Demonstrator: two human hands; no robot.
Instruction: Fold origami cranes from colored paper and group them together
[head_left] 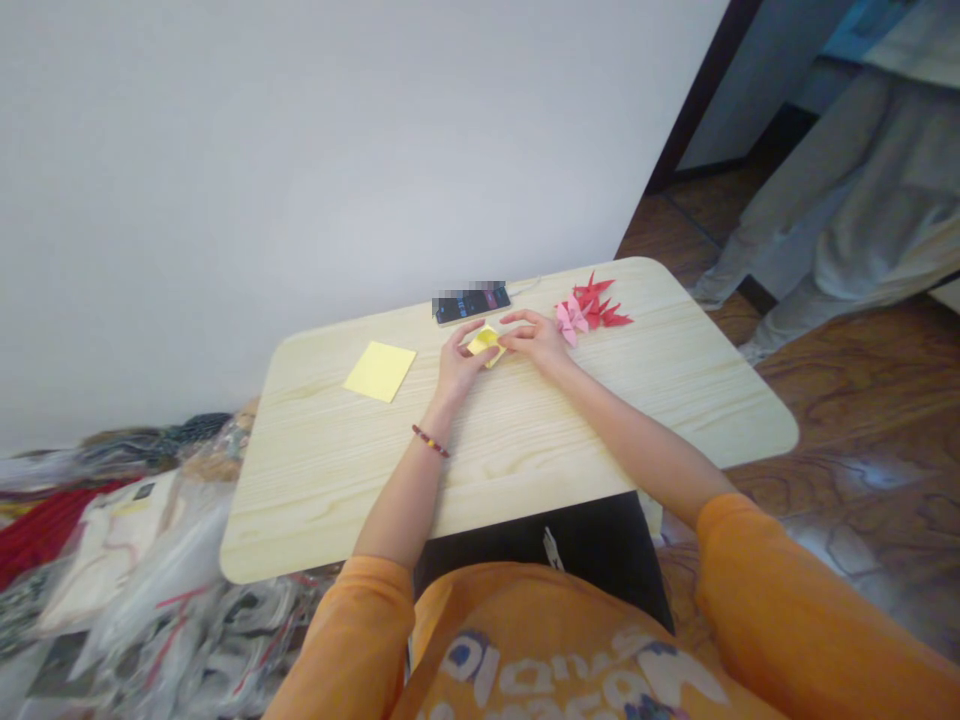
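So the small yellow paper (486,345) is partly folded and sits on the table (600,420), caught between both hands. The left hand (459,362) pinches its near-left edge with thumb and fingertips, and the right hand (534,338) has its fingers curled over the far-right side, pressing it down. Looks like they're mid-fold, setting a crease. It's too small to tell which fold it is.

Just beyond the hands lies a dark phone (472,302) with a cable (525,288) running off it. Right of the right hand is a pink folded piece (570,320), touching a little heap of red folded pieces (600,305). Left of the left hand, a bit apart, is a flat yellow sheet (379,371), unfolded. There's a beaded bracelet (430,441) on the left wrist.

My take: any further crease calls for keeping the edges lined up under one hand while the other hand's fingertips run along the fold. Paper that small slips easily.
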